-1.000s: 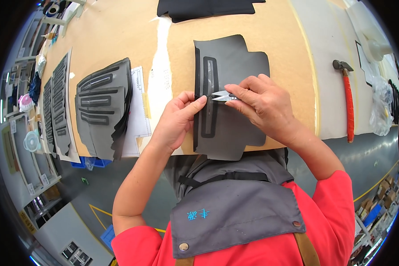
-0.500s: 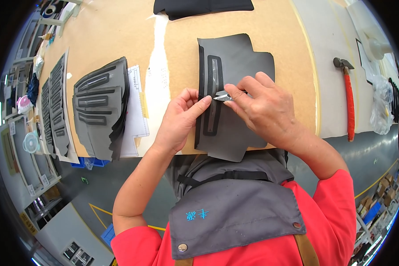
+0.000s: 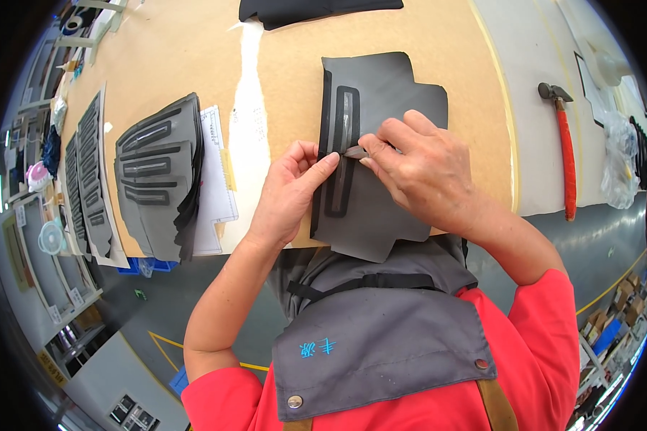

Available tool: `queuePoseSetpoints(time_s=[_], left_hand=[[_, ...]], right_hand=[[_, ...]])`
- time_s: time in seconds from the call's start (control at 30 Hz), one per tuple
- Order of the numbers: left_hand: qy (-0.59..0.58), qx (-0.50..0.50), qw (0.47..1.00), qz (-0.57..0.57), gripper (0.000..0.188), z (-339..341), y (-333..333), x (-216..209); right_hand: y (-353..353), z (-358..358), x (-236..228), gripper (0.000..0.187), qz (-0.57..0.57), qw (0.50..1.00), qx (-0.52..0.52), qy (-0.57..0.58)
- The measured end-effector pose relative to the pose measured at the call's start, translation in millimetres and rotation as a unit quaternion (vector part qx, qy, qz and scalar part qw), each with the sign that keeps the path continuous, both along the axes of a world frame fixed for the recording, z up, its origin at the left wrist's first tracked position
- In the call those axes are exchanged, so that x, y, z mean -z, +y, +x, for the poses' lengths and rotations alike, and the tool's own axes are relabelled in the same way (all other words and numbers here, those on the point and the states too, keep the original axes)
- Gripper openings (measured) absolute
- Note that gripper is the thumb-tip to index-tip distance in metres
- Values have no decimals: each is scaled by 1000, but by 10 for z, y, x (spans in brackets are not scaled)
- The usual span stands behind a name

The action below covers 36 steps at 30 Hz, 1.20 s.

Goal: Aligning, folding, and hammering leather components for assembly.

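Note:
A dark grey sheet piece with notched corners lies before me at the table's front edge. Along its left part runs a long black rounded frame with a glossy strip inside. My left hand pinches the piece's left edge, thumb on top and fingers curled by the edge. Small snips are gripped in my right hand; their metal blades look closed and the tip touches the frame near my left thumb. The handles are hidden in my palm.
To the left lies a stack of grey pieces with black strips, over a white paper pattern. More pieces lie farther left. A red-handled hammer and clear plastic bag are at right. Black material is at the far edge.
The snips' blades, spread apart before, have come together at the black frame. My right hand has shifted slightly left and up; my left hand keeps its pinch.

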<state>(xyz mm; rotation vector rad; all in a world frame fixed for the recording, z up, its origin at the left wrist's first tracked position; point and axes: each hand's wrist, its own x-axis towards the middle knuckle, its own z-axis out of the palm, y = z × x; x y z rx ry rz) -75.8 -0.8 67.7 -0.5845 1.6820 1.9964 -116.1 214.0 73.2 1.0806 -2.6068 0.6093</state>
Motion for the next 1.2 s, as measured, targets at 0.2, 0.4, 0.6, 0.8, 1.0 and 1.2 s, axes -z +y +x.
queuePoseSetpoints(time_s=[0.2, 0.4, 0.6, 0.8, 1.0, 1.2], left_hand=[[-16, 3, 1000, -11, 21, -20, -16, 5], [0, -15, 1000, 18, 26, 31, 10, 28], [-70, -24, 991, 107, 20, 26, 5, -3], [-61, -111, 908, 400, 16, 112, -211, 224], [-24, -120, 940, 319, 15, -39, -363, 85], [-48, -73, 978, 187, 15, -95, -274, 64]], right_hand=[[152, -110, 30, 16, -22, 999, 16, -31], [81, -204, 139, 31, -305, 872, 64, -377], [49, -131, 428, 58, -356, 832, 75, -419], [34, -163, 432, 55, -389, 825, 64, -406], [31, -173, 418, 54, -387, 820, 74, -415], [-11, -126, 353, 52, -384, 810, 59, -439]])
